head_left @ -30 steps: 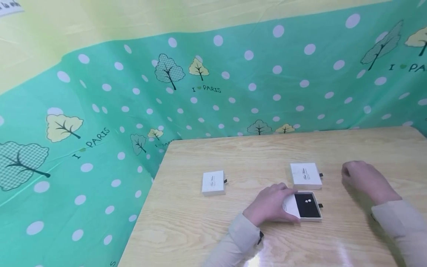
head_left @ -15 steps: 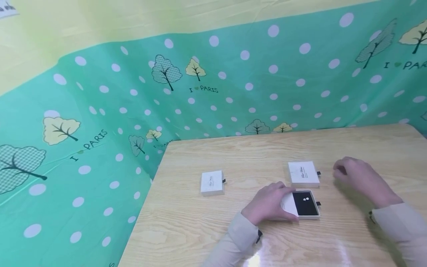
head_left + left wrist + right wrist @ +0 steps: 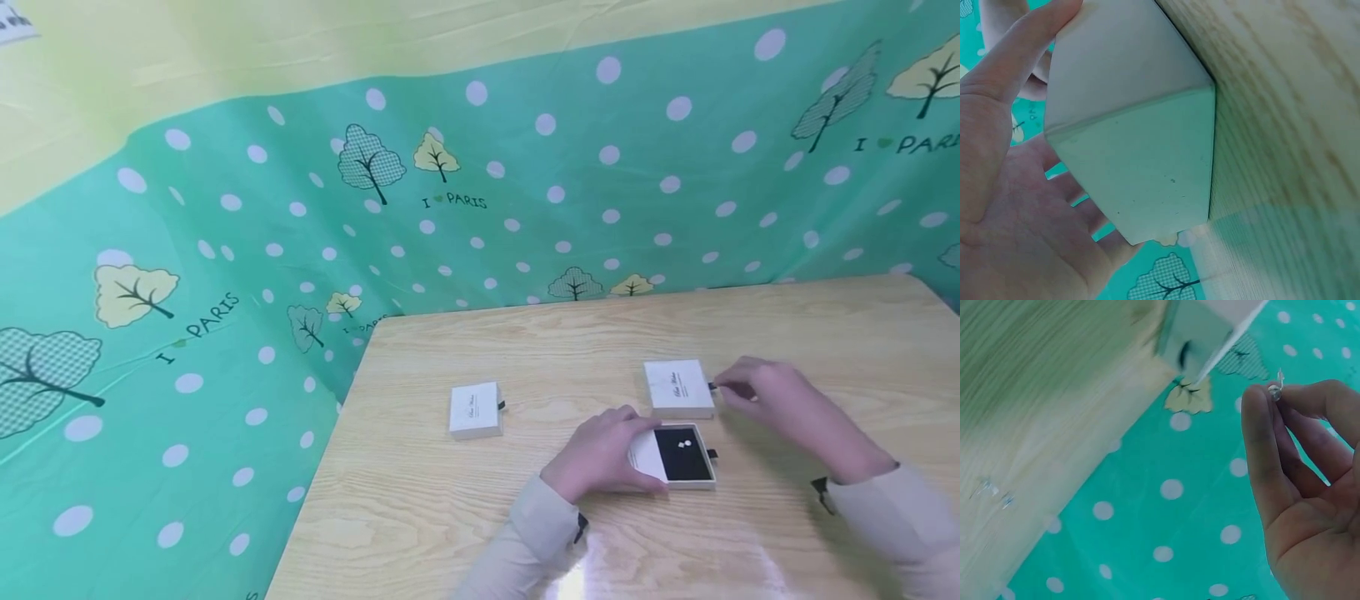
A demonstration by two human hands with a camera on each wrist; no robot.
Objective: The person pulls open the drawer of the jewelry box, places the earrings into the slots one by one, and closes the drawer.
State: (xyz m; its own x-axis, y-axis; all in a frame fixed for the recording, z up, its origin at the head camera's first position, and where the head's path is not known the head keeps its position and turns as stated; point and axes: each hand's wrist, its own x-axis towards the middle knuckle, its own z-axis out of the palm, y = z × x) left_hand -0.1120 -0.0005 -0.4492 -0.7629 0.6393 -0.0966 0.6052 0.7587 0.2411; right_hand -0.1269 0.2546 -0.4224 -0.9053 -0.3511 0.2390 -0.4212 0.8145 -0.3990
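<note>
One closed box (image 3: 678, 389), twelve o'clock from open box (image 3: 684, 467); left hand (image 3: 602, 454) grips latter, right hand (image 3: 783, 404) pinches silvery piece (image 3: 1274, 393).
</note>
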